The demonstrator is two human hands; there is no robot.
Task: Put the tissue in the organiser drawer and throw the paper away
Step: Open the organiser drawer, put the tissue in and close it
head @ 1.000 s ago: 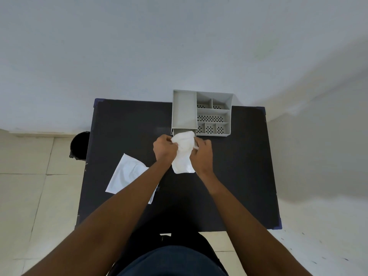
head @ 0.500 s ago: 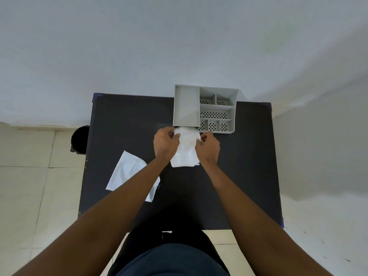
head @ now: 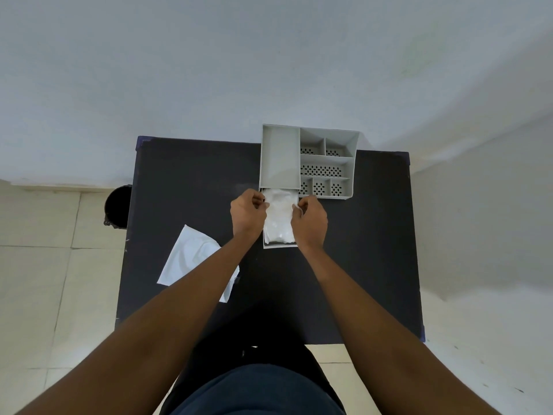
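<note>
A grey desk organiser [head: 281, 157] stands at the far edge of the black table [head: 185, 181]. Its drawer [head: 279, 246] is pulled out toward me. The white tissue [head: 279, 218] lies inside the drawer, filling it. My left hand [head: 247, 215] pinches the tissue's far left edge. My right hand [head: 309, 221] pinches its far right edge. A white sheet of paper [head: 188, 259] lies flat on the table at my left, partly hidden under my left forearm.
A black bin [head: 117, 206] stands on the tiled floor just off the table's left edge. The organiser's right side has several small perforated compartments [head: 324, 170]. A pale wall runs behind the table.
The tissue was held bunched above the drawer front; both hands have lowered and spread it flat into the open drawer. The paper has not moved.
</note>
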